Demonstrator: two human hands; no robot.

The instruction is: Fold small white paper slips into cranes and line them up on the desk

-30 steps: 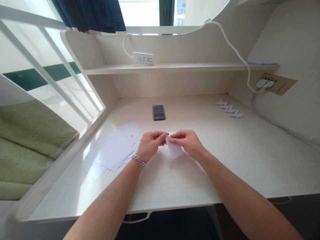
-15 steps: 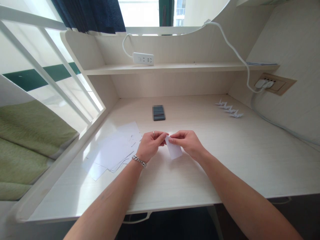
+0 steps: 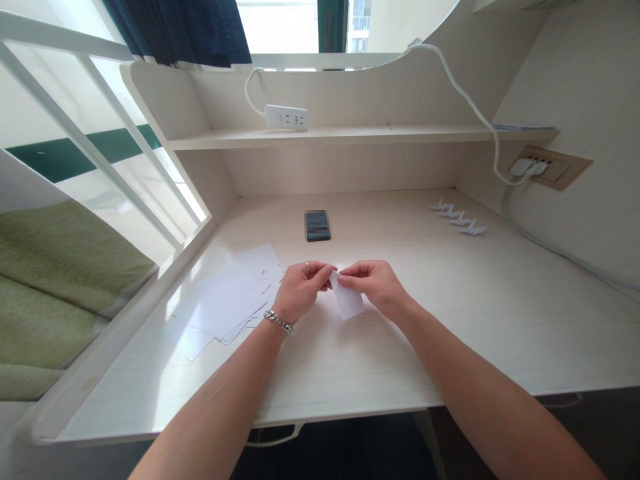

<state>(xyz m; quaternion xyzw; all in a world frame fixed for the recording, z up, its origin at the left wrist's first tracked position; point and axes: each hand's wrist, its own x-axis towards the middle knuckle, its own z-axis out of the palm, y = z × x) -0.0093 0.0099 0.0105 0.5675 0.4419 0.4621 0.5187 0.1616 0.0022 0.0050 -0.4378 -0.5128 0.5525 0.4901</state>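
left hand (image 3: 300, 290): fingers curled, thumb and forefinger tips pinching the top left corner of the paper. Palm turned inward, knuckles up.
right hand (image 3: 376, 285): closed in a like pinch on the top edge of the paper, just right of the left fingertips. The two hands' fingertips almost meet.
paper (image 3: 347, 301): small white folded piece, held between both hands. It slants down from the fingertips toward the person. Its lower end is close to the desk; cannot tell whether it touches.
ring (image 3: 307, 267): on a left-hand finger, near the knuckle.
bracelet (image 3: 278, 321): silver chain on the left wrist.
desk (image 3: 450, 320): pale wood grain, under both hands and forearms. The hands sit over its middle.
sheets (image 3: 225, 303): loose fan of white paper lying flat, just left of the left hand. The nearest edges lie close to its knuckles.
phone (image 3: 317, 225): dark, flat on the desk, beyond the hands and nearly in line with the gap between them, well apart.
cranes (image 3: 460, 218): row of small white folded figures, far right of the right hand and beyond it, near the side wall.
shelf (image 3: 360, 135): runs across above the back of the desk, beyond the phone.
power strip (image 3: 287, 117): white, on the shelf, beyond the left hand.
socket (image 3: 547, 167): wall plate far right of the right hand, white plugs in it.
cable (image 3: 465, 93): white, runs from the socket up and leftward above the shelf.
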